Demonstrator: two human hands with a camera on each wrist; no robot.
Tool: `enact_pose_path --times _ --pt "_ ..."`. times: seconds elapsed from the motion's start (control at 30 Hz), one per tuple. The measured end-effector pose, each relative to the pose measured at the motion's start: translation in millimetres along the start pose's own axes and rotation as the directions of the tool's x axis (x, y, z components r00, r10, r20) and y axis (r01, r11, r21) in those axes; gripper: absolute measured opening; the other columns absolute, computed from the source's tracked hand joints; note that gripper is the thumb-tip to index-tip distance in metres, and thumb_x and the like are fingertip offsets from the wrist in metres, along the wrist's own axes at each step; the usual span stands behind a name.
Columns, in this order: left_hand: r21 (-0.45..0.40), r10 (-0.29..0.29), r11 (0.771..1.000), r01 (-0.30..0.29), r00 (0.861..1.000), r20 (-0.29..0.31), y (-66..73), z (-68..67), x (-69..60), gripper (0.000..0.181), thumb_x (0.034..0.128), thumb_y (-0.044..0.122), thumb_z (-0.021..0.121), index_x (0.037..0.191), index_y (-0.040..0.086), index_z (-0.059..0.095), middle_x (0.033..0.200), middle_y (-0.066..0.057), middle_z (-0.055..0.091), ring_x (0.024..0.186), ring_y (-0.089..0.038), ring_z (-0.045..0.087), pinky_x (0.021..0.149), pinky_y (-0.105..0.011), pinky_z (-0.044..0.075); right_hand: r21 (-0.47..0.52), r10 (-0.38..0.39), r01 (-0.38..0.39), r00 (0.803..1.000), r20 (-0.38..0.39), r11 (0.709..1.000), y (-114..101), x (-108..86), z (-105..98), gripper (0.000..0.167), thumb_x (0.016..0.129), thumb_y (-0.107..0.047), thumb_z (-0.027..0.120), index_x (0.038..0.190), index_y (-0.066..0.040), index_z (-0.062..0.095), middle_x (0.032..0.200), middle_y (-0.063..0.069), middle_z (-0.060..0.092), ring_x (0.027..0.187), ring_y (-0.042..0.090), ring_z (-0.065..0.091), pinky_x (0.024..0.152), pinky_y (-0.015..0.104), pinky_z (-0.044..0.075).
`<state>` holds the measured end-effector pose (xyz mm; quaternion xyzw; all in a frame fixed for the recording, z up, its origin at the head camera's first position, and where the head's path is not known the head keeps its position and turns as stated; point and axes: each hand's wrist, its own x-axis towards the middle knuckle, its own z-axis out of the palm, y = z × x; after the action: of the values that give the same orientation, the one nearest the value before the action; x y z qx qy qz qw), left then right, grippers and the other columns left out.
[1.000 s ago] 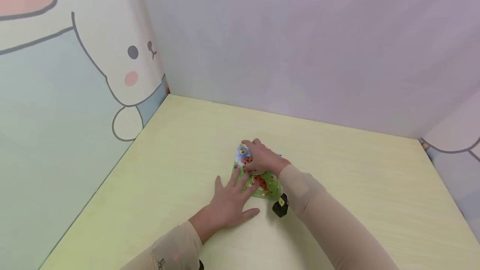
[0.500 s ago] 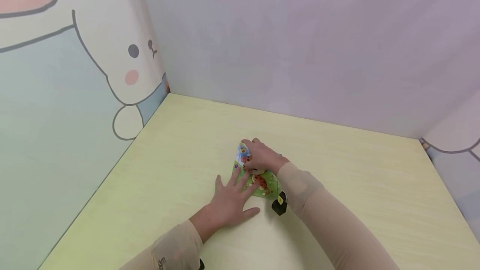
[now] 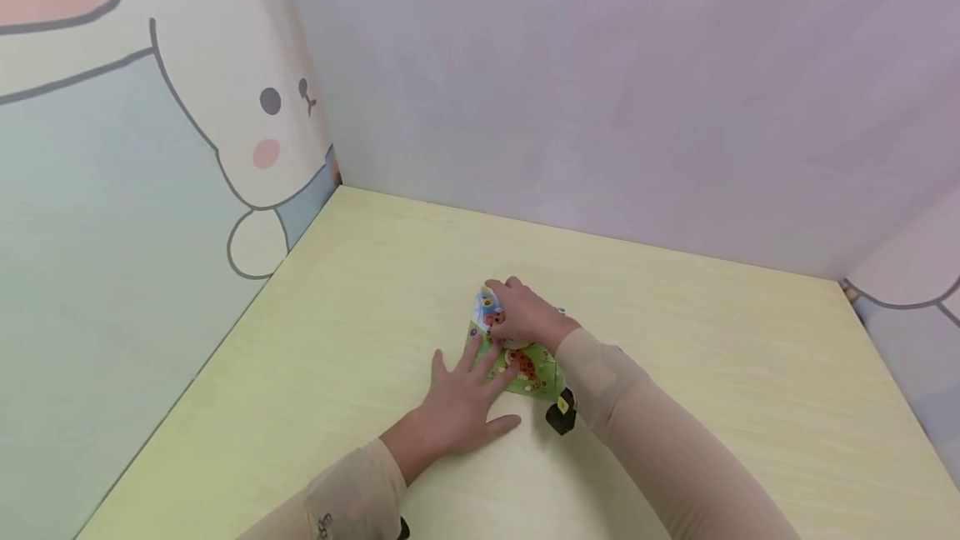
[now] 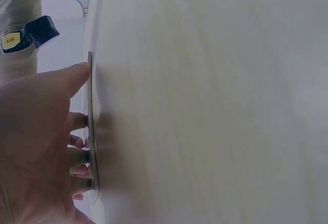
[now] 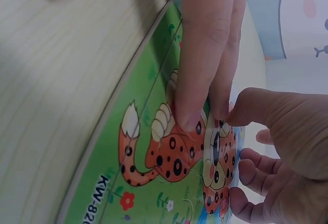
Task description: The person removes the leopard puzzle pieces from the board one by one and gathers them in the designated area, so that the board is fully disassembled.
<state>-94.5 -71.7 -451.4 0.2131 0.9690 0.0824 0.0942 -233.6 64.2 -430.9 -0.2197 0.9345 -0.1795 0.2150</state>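
A thin board (image 3: 550, 373) with a leopard picture on green lies flat beneath both hands. Spread fingers of my left hand (image 3: 457, 407) rest on its near left part, the thumb on the bare tabletop; in the right wrist view two straight fingers of the left hand (image 5: 205, 44) press by the leopard's body. My right hand (image 3: 528, 315) arches over the far side. The right wrist view has its thumb and curled fingers (image 5: 297, 147) gripping around the leopard's head piece (image 5: 218, 167). The board's thin edge (image 4: 91, 121) shows beside the left hand (image 4: 36, 131) in the left wrist view.
The pale yellow tabletop (image 3: 720, 340) meets a lilac curtain (image 3: 600, 90) at the back and a rabbit-print curtain (image 3: 120, 215) on the left. A black wrist device (image 3: 561, 412) hangs under the right cuff, just off the board's near right corner.
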Motion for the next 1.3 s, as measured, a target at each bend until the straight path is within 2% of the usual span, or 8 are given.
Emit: enact_pose_path --times 0.27,0.43,0.53,0.67,0.83,1.3 --pt "0.003 -0.002 1.000 0.002 1.000 0.006 0.5 0.9 -0.4 0.069 0.1016 0.065 0.051 0.160 0.030 0.044 0.174 -0.005 0.029 0.163 -0.036 0.019 0.111 -0.080 0.031 0.002 -0.007 0.007 1.000 0.008 1.000 0.5 0.5 0.9 0.082 0.095 -0.021 0.076 0.164 -0.013 0.033 0.154 0.020 0.047 0.131 0.031 0.056 0.107 0.050 0.050" --pt "0.012 -0.006 1.000 0.006 1.000 0.005 0.8 2.0 -0.1 0.069 0.1014 0.065 0.051 0.161 0.030 0.043 0.174 -0.004 0.027 0.163 -0.035 0.018 0.111 -0.080 0.031 0.017 0.001 -0.001 1.000 -0.019 1.000 1.1 -0.8 1.5 0.084 0.093 -0.023 0.077 0.164 -0.012 0.034 0.153 0.021 0.046 0.127 0.031 0.056 0.105 0.050 0.051" --pt "0.008 -0.006 1.000 0.006 1.000 0.010 0.9 2.7 0.5 0.070 0.1013 0.066 0.051 0.161 0.031 0.043 0.175 -0.004 0.026 0.163 -0.035 0.018 0.111 -0.080 0.030 0.014 0.013 -0.012 0.999 -0.046 1.000 2.5 -1.5 1.1 0.081 0.091 -0.023 0.080 0.160 -0.009 0.039 0.150 0.021 0.048 0.125 0.031 0.058 0.105 0.050 0.052" --pt "0.013 -0.005 1.000 0.005 1.000 0.011 0.9 3.0 0.8 0.070 0.1012 0.066 0.051 0.161 0.031 0.042 0.175 -0.004 0.026 0.163 -0.035 0.018 0.111 -0.080 0.030 -0.003 0.016 -0.016 0.998 -0.060 1.000 5.1 -1.5 0.5 0.070 0.090 -0.026 0.082 0.149 -0.004 0.050 0.141 0.018 0.054 0.118 0.029 0.060 0.103 0.047 0.053" --pt "0.023 -0.004 1.000 0.004 1.000 0.005 0.5 3.8 0.9 0.070 0.1011 0.066 0.051 0.161 0.031 0.042 0.175 -0.004 0.026 0.163 -0.035 0.019 0.111 -0.080 0.031 -0.006 0.018 -0.018 0.999 -0.043 1.000 5.6 -0.5 -1.4 0.058 0.092 -0.028 0.080 0.139 -0.004 0.057 0.134 0.016 0.055 0.110 0.026 0.060 0.099 0.043 0.053" --pt "0.004 -0.009 1.000 0.009 1.000 0.012 0.1 3.3 1.4 0.070 0.1013 0.066 0.051 0.162 0.031 0.042 0.175 -0.004 0.027 0.163 -0.035 0.017 0.111 -0.080 0.029 0.006 0.037 -0.037 0.999 0.009 0.999 6.9 6.3 -3.9 0.050 0.092 -0.026 0.078 0.132 -0.005 0.057 0.132 0.015 0.053 0.105 0.025 0.057 0.094 0.040 0.052"
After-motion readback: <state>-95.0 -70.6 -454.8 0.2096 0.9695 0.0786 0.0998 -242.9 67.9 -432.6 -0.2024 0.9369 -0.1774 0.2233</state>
